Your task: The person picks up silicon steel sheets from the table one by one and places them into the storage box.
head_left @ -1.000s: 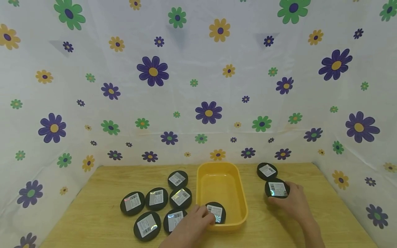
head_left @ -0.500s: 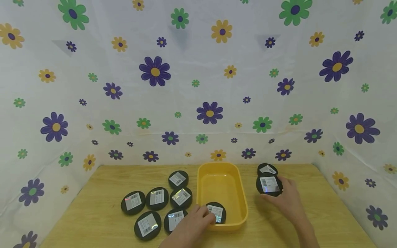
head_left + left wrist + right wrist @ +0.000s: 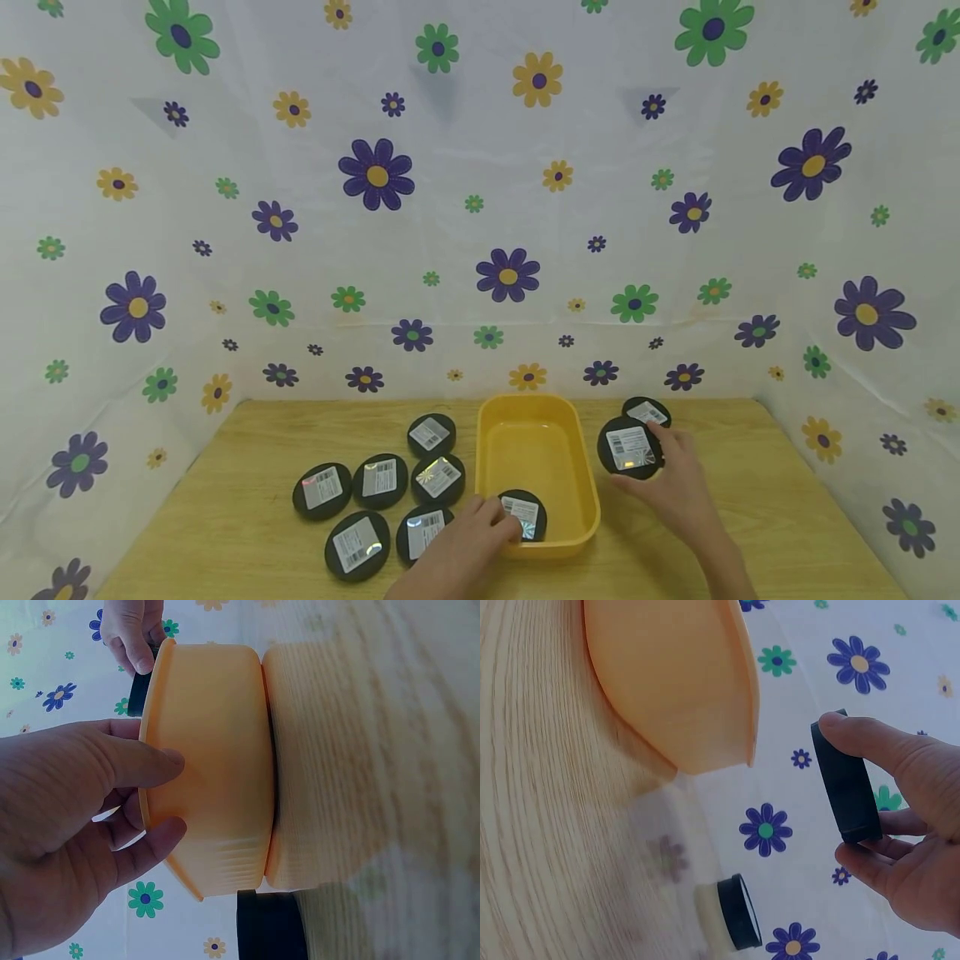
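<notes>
My right hand [image 3: 678, 492] pinches a flat round black container [image 3: 630, 448] by its edge, thumb on one side and fingers on the other. A white barcode label faces up on it. In the right wrist view the container [image 3: 847, 780] is held up, clear of the table. At the tray's near left corner my left hand [image 3: 468, 542] grips the rim of the yellow tray [image 3: 592, 508]. The left wrist view has thumb and a finger against the tray's outer wall [image 3: 217, 750]. One like black container [image 3: 528, 507] lies inside the tray's near end, partly behind my left fingers.
Behind the held container, another black container [image 3: 647, 411] lies on the wooden table [image 3: 757, 500]. Several more, such as this labelled black container [image 3: 357, 546], lie left of the tray. A flowered white cloth [image 3: 630, 208] surrounds the table's back and sides.
My right hand has carried the black container leftward toward the tray, away from its earlier place at the right. My left hand stays on the tray rim.
</notes>
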Demonstrator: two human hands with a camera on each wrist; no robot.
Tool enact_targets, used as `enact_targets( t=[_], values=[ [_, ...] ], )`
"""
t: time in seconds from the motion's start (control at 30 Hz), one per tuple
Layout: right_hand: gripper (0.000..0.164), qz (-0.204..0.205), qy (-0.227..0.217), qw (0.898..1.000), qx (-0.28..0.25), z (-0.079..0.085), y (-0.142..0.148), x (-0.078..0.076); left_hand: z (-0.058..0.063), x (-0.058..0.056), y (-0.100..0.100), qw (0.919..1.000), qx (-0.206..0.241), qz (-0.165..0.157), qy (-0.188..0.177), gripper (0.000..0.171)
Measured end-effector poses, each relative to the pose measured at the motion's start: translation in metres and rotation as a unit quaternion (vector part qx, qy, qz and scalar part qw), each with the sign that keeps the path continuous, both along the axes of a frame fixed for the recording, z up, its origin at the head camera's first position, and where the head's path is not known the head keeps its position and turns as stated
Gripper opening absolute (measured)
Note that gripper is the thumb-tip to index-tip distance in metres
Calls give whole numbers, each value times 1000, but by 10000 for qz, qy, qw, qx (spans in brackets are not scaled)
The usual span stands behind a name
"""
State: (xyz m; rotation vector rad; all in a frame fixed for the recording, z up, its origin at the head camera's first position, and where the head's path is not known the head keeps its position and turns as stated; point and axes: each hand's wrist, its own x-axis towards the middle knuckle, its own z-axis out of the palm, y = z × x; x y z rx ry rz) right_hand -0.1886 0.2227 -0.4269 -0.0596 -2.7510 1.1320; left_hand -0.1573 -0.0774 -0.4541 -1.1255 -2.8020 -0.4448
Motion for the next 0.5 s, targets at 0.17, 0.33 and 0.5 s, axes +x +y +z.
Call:
enact_targets(
  t=[0.17,0.33,0.5],
  values=[
    [97,154,65,9998,61,1,-13,2,1,-1,1,9994,-60,75,-333,31],
    [92,312,55,9995,-35,2,-27,6,2,-1,1,9979,-121,165,-613,31],
    [90,579,215,9980,-160,1,-40,8,1,-1,1,9982,-113,161,-565,30]
  ],
)
